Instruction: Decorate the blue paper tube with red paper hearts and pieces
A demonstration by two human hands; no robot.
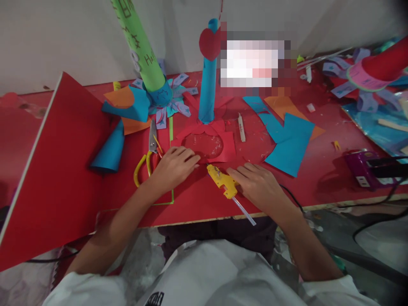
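My right hand [256,182] is closed round the handle side of a yellow hot glue gun [225,182]. A clear glue stick [244,211] pokes out of its back end, and its nozzle points at the near edge of a red cut-out sheet [228,146]. My left hand [178,165] grips that edge with bent fingers; the fingertips are partly hidden. The red sheet has a large round hole. Just behind it, a blue paper tube [208,91] with a red heart [209,44] stands upright. Scissors [152,146] with yellow handles lie left of my left hand.
A large red board [60,170] leans up at left. Blue paper scraps [290,144], a white cutter-like stick [241,127] and a purple power socket box [360,170] with cables lie to the right. A green tube [140,46] stands behind. One patch is pixelated.
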